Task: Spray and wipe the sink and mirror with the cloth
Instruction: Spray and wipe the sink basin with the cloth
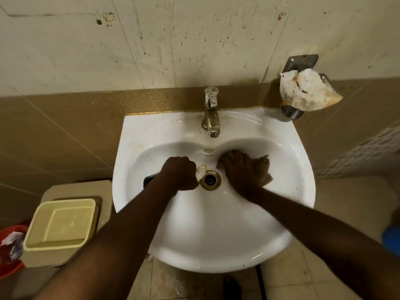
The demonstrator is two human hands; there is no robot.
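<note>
The white sink point(216, 230) fills the middle of the view, with its drain point(210, 180) in the centre of the bowl. My left hand point(178, 173) is curled around a spray bottle just left of the drain. The bottle's dark body point(149, 179) sticks out to the left and its white nozzle point(200, 171) points toward the drain. My right hand point(241, 169) lies on a brown cloth point(263, 166) with fingers spread, pressing it against the bowl right of the drain. No mirror is in view.
A stained metal tap point(211, 111) stands at the back of the sink. A wall holder with crumpled dirty paper point(307, 90) hangs at the upper right. A cream plastic basket point(61, 224) and a red bin point(10, 250) sit at lower left.
</note>
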